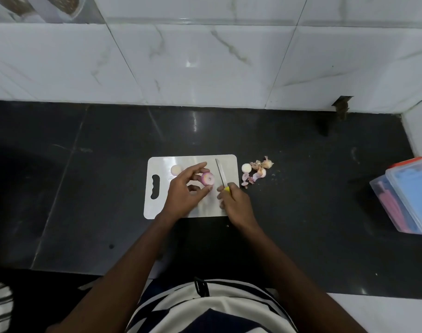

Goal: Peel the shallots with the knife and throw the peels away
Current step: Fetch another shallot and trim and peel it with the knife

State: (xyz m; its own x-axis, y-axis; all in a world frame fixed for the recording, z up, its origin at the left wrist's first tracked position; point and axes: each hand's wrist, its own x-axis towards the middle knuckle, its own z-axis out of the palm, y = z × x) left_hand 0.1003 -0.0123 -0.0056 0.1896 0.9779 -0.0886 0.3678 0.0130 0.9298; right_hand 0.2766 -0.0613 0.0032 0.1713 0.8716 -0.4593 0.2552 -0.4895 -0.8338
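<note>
Pink round shallot (208, 179) between fingertips (206, 191)

Glossy dark stone counter (301, 164), smooth pale plastic cutting board (195, 207), shiny metal knife (220, 173).

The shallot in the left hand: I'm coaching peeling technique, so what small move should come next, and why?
Probably bring the knife blade across to the shallot and catch its purple skin. The left hand holds it on the cutting board with skin still on, while the right hand holds the knife just beside it, not touching.
</note>
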